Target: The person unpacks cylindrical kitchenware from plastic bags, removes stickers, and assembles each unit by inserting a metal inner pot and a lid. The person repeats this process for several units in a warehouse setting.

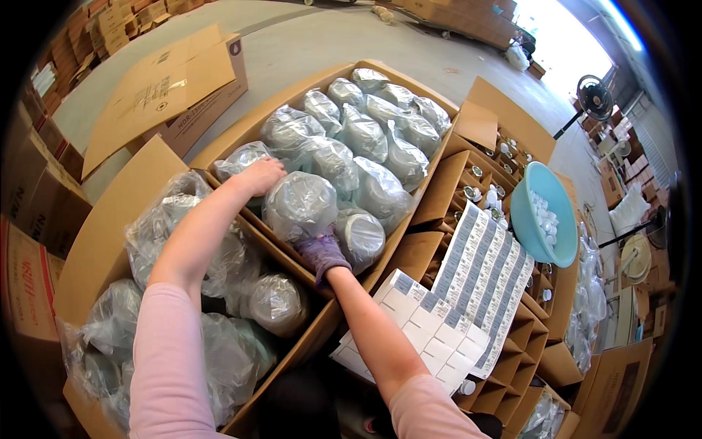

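Note:
A glass jar in a clear plastic bag (pixel 301 205) sits at the near left of a large open carton (pixel 208 162) filled with similar bagged jars. My right hand (pixel 322 254), in a purple glove, grips this jar from its near side, and its fingertips are hidden beneath it. My bare left hand (pixel 262 177) rests with curled fingers just beyond that jar, beside another bagged jar (pixel 241 159). What lies under the left fingers cannot be made out.
Left of me, a second open carton (pixel 121 212) holds loose bagged jars (pixel 274 304). To the right, divided cartons with capped bottles carry label sheets (pixel 475 278) and a light-blue basin (pixel 523 212) of small white pieces. A fan (pixel 594 97) stands farther back.

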Tool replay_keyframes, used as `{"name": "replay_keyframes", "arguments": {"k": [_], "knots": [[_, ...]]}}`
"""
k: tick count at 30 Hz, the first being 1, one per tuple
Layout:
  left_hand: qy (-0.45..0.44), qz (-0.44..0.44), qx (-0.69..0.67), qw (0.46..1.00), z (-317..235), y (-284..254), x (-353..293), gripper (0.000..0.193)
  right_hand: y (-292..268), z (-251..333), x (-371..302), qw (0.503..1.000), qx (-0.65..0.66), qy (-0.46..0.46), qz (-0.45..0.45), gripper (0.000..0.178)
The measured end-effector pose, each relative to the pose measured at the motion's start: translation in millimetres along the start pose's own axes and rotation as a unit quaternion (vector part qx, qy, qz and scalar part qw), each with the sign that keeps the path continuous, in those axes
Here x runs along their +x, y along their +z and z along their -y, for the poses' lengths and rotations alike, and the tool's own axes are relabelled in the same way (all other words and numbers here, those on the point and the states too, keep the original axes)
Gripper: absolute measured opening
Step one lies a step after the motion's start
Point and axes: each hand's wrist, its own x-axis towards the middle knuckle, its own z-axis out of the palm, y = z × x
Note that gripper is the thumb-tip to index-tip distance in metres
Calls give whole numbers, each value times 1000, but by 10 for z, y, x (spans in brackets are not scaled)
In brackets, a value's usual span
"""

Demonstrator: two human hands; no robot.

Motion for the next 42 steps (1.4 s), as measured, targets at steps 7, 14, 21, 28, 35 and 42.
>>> {"name": "replay_keyframes", "arguments": {"k": [7,14,21,28,35,42], "knots": [[-42,-27,45,998,243,1063,421,28,-293,244,-67,992,-2,60,115,57],[45,-109,215,970,-38,724,485,25,787,-486,332,978,130,156,40,102],[-6,-67,332,941,-14,-812,142,11,200,-29,174,986,-29,47,157,50],[-59,-109,424,897,-612,-2824,-551,13,-507,366,-420,925,321,119,-165,55],[-19,-278,170,945,-1751,-4129,-1758,26,-1497,149,-2613,787,437,42,-432,56],[-60,-67,-451,888,-3417,-3189,-2102,17,-2155,359,-5546,558,741,-97,-360,83]]}}
